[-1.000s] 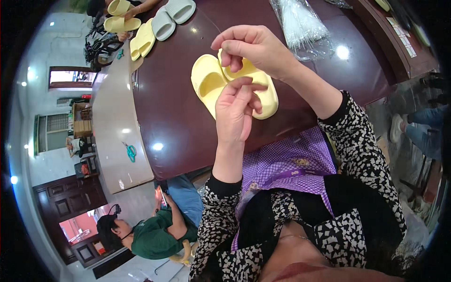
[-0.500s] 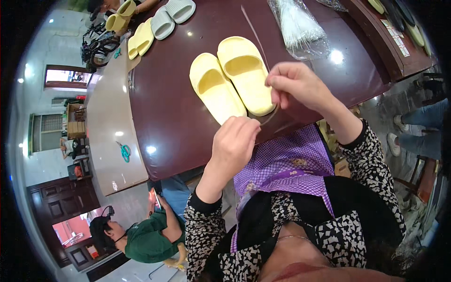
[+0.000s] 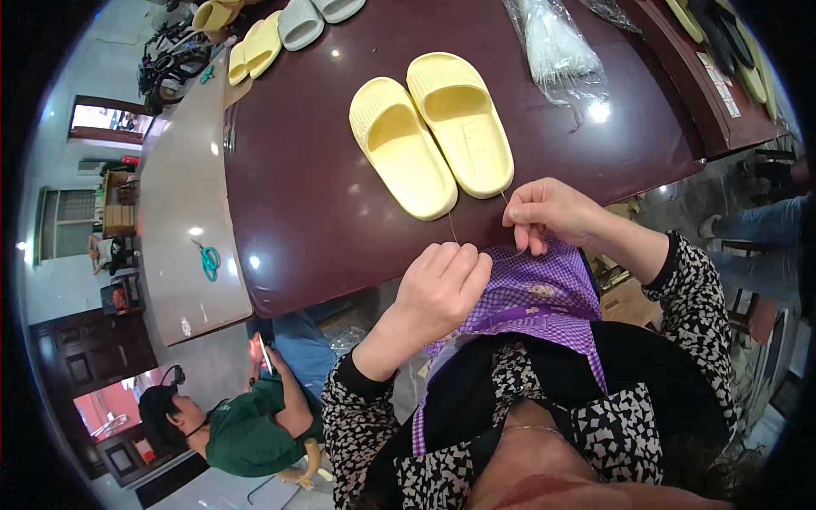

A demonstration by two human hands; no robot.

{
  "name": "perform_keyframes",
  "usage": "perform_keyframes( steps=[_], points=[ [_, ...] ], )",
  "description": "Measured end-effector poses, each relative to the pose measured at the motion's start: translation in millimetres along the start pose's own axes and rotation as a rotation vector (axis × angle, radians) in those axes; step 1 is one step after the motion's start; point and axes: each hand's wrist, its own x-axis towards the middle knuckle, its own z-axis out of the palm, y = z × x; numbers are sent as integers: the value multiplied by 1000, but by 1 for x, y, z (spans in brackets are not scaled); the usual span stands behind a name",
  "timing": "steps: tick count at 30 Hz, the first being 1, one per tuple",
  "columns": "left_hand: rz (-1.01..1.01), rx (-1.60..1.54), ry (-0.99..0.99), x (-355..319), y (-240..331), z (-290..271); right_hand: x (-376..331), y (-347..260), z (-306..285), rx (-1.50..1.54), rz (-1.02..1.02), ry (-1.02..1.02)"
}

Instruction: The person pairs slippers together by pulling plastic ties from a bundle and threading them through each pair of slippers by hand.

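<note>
A pair of yellow slide slippers lies side by side on the dark red table, toes pointing away from me: the left slipper and the right slipper. Faint lines mark the right one's footbed. A thin string runs from the left slipper's heel to my left hand, whose fingers are pinched on it. My right hand, also closed in a pinch, has the string at the right slipper's heel. Between my hands the string is hard to make out.
A clear plastic bag of thin white strands lies at the far right. Yellow slippers and grey slippers sit far left. Teal-handled scissors rest on a pale table at left. A seated person in green is at lower left.
Both hands have drawn back toward me, the right one most, with the string now stretched from the heels. My view has shifted slightly. The right slipper's footbed is more exposed.
</note>
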Motion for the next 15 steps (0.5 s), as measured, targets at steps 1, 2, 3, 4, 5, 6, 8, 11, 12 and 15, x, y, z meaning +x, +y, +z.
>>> perform_keyframes(
  steps=[1, 2, 3, 4, 5, 6, 8, 11, 12, 15],
  points=[
    [7, 26, 6, 3, -2, 2, 3, -4, -4, -5, -2, 9],
    [7, 52, 8, 4, 0, 0, 3, -8, -4, -16, -10, 21],
    [14, 54, 21, 5, 2, -2, 3, -11, -5, -30, -16, 44],
    [3, 55, 23, 6, 4, -4, 3, -14, -5, -28, -13, 32],
    [-7, 58, 25, 6, 5, -5, 3, -17, -5, -37, -16, 24],
    [-17, 60, 27, 6, 6, -4, 4, -19, -5, -45, -19, 15],
    [-17, 38, 51, 6, 0, 1, 6, -21, -5, -57, -22, 3],
    [-6, -2, 97, 5, -14, 13, 12, -21, -6, -21, 12, 11],
    [-32, -16, 103, 3, -18, 17, 15, -21, -7, -25, 14, 15],
    [-78, -41, 117, 1, -27, 27, 25, -23, -14, -48, 36, 59]
  ],
)
